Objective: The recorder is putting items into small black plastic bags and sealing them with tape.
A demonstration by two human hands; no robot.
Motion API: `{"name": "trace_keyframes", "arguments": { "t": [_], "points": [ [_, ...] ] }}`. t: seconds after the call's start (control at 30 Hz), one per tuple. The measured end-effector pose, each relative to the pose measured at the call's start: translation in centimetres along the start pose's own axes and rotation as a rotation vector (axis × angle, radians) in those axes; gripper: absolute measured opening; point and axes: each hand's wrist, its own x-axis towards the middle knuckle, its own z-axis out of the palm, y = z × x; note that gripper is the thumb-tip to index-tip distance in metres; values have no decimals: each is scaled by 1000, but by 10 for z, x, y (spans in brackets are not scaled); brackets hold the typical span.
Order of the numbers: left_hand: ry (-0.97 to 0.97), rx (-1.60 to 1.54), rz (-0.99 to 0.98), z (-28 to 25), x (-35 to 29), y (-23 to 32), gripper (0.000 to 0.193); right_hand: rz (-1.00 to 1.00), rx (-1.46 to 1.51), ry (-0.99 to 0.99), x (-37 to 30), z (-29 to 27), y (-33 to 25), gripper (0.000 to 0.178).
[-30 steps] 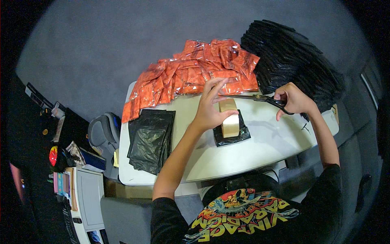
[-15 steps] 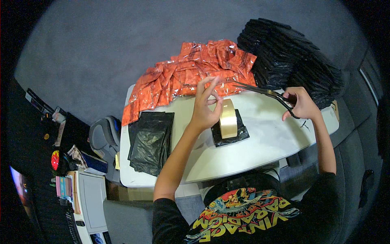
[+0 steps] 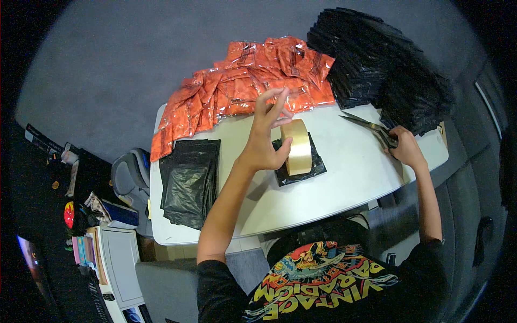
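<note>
My left hand (image 3: 267,134) is raised over the white table (image 3: 344,183) with its fingers spread, the thumb resting against a roll of clear packing tape (image 3: 298,146). The roll stands on edge on a small black packet (image 3: 301,171). Whether a strip of tape is pinched between the raised fingers cannot be made out. Off to the right, my right hand (image 3: 404,148) grips a pair of scissors (image 3: 369,125), blades open, low over the table's right side.
Orange plastic packets (image 3: 237,89) are heaped along the table's far edge. A tall pile of black bags (image 3: 382,67) sits at the far right. A flat stack of black bags (image 3: 188,180) lies at the left. Shelves and clutter (image 3: 81,215) stand to the left.
My right hand has carried the scissors away from the tape roll, rightward and down to the table. My left hand has lifted its fingers higher above the roll.
</note>
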Motion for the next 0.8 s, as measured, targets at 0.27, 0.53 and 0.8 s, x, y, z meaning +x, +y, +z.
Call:
{"name": "trace_keyframes", "arguments": {
  "t": [0.27, 0.53, 0.8],
  "points": [
    [-78, 101, 108, 11, 1, 13, 96, -45, -16, -37, 13, -2, -50, 46],
    [-137, 72, 173, 27, -5, 24, 93, -300, 805, 64, 1, 24, -190, 44],
    [-70, 101, 180, 34, -14, 15, 95, -264, 810, 13, 0, 27, -198, 46]
  ]
}}
